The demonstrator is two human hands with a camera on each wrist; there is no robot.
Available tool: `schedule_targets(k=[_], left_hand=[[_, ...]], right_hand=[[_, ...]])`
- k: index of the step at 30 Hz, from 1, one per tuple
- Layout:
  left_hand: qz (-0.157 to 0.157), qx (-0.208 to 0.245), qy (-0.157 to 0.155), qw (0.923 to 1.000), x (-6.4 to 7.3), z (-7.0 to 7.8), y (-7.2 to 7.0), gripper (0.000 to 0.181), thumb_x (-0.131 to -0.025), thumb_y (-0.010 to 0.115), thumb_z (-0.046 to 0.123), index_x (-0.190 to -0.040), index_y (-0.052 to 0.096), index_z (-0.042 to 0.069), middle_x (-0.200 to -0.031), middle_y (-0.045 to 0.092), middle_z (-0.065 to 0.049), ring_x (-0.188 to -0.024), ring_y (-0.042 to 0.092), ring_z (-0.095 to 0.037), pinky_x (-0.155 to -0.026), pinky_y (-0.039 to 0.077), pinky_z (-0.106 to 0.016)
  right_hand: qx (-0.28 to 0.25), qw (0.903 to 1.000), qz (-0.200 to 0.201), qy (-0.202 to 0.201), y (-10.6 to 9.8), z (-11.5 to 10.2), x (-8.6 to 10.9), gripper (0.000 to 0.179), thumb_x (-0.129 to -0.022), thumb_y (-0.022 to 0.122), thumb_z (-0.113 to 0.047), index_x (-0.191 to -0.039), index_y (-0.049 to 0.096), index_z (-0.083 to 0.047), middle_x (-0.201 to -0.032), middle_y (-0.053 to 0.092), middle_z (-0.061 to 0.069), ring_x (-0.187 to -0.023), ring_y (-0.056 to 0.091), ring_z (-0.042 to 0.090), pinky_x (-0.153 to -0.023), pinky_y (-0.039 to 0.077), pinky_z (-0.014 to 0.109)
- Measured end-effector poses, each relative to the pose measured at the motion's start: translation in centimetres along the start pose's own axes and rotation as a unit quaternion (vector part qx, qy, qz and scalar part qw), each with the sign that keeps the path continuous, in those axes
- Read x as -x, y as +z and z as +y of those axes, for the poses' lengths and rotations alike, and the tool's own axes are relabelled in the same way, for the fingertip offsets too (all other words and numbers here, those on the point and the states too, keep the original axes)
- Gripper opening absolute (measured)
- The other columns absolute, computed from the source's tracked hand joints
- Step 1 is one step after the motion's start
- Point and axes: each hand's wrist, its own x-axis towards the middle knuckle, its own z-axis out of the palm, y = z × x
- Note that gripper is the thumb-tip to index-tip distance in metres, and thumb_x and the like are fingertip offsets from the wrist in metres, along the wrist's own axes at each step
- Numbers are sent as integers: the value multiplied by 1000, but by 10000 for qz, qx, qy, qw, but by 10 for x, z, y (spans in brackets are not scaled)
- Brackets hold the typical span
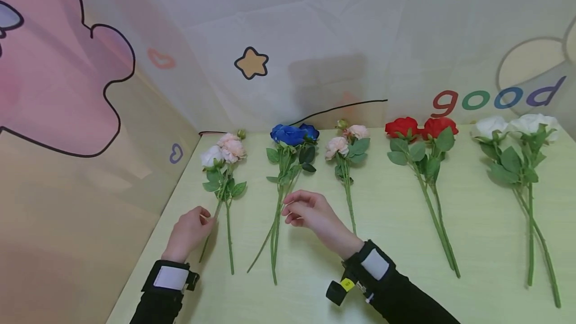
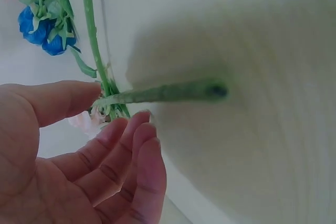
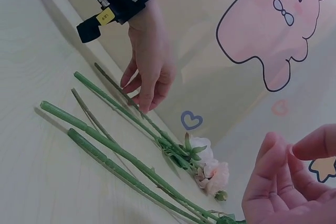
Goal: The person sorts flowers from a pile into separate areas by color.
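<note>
At the left lie a white flower (image 1: 210,156) and a pink flower (image 1: 231,147), their leafy green stems crossing. My left hand (image 1: 189,231) pinches one of these stems (image 2: 163,93) between thumb and fingers, its cut end pointing toward the wrist camera. The other stem lies on the table to the right of that hand. My right hand (image 1: 310,211) hovers beside the stems of the blue roses (image 1: 290,135), fingers loosely bent. In the right wrist view its fingertips (image 3: 273,142) come close together with nothing between them.
To the right on the pale table (image 1: 382,264) lie a pink spray (image 1: 337,148), red roses (image 1: 402,128) and white roses (image 1: 533,124), blooms toward the back wall. A printed backdrop (image 1: 202,64) stands behind and along the left side.
</note>
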Motion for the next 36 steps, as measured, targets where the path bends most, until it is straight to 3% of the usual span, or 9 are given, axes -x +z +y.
schedule_targets(k=[14,25,30,36], left_hand=[[-192,209,-23,9996,-3,-2,7,29,-91,60,13,-113,64,-5,-94,69,-17,-78,63,-23,-64,48,-32],[-799,1194,-167,9895,-5,1,5,32,-96,62,16,-116,64,-9,-95,68,-15,-77,61,-18,-64,50,-29],[-1021,1334,-208,9856,-3,4,5,27,-98,62,19,-105,70,-6,-82,66,-9,-70,57,-16,-63,46,-29],[-1031,1373,-223,9849,-2,7,6,23,-99,62,19,-95,71,-2,-71,57,-2,-66,51,-15,-60,40,-29]], right_hand=[[49,10000,-5,-7,0,2,3,26,-99,51,-4,-119,56,12,-86,67,-2,-76,64,10,-74,54,23],[94,9999,52,77,-3,4,4,28,-99,51,-4,-121,55,12,-88,68,0,-77,64,11,-76,53,24],[91,9999,67,69,-5,5,4,27,-99,51,-4,-120,56,11,-88,68,1,-77,64,12,-76,54,24],[46,9999,92,30,-6,5,5,21,-99,52,-5,-115,60,6,-87,68,0,-77,64,12,-75,53,24]])
